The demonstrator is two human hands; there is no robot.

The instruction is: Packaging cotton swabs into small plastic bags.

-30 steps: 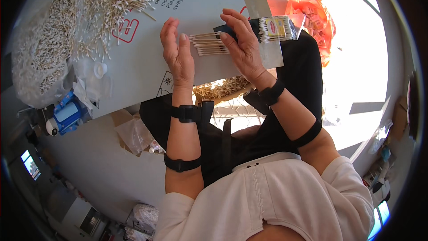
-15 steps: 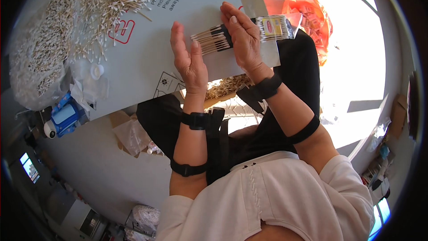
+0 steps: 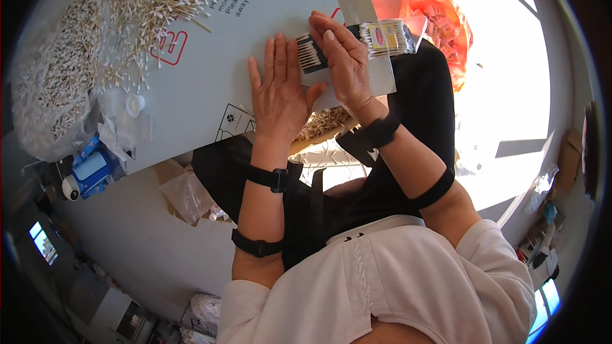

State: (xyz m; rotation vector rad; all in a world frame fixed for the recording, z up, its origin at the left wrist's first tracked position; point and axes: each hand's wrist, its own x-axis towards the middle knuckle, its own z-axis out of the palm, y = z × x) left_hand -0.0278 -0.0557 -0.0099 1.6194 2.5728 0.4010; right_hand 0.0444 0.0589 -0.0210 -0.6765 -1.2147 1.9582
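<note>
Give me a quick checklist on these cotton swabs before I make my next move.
1. Swab row side by side on the dark strip: ok, as far as it shows.
2. Left hand free: ok, back up, fingers extended, swab row just beyond the fingertips.
3. Right hand clear of the swab row's right side: cannot tell; the hand blocks the view.
4. Loose swab pile apart from the row: ok, over at the upper left.
5. Yellow-labelled swab bundle fully on the table: not ok, its right end reaches past the edge.
</note>
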